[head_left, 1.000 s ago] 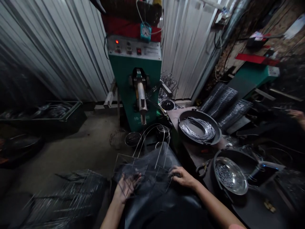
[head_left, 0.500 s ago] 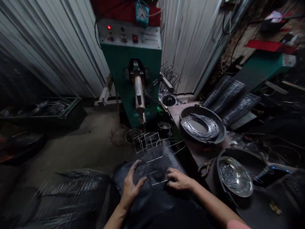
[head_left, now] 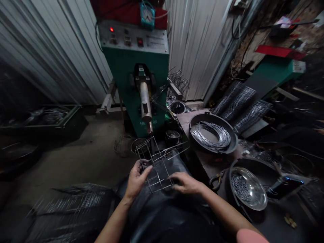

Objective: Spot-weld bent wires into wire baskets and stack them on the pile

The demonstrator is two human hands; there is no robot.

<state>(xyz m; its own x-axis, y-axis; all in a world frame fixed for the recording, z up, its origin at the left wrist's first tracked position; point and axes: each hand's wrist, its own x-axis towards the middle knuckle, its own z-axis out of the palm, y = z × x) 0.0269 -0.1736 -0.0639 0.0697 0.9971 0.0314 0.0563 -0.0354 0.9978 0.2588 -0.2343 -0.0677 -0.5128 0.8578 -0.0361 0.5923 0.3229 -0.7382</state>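
Note:
A bent wire rack (head_left: 159, 174) made of thin metal rods lies tilted over my lap, below the electrode of the green machine. My left hand (head_left: 136, 179) grips its left side, thumb on top and fingers partly hidden behind the rods. At the near right corner, my right hand (head_left: 184, 182) has its fingers curled on the edge; the fingertips are in shadow. The machine's copper-coloured electrode tip (head_left: 149, 127) hangs just beyond the rack's far end. A dark sheet (head_left: 167, 209) covers my lap under the rack.
The green machine (head_left: 131, 64) stands ahead. On the right are a pan (head_left: 234, 143) holding a wire coil (head_left: 199, 135), a steel bowl (head_left: 260, 195) of small metal pieces, pliers (head_left: 215, 180) and a phone (head_left: 286, 185). Wire grids (head_left: 83, 199) are stacked at left.
My left hand has closed on the rack's left side from an open pose. The rack has turned and tilted, with its near end raised slightly. The whole view has shifted a little.

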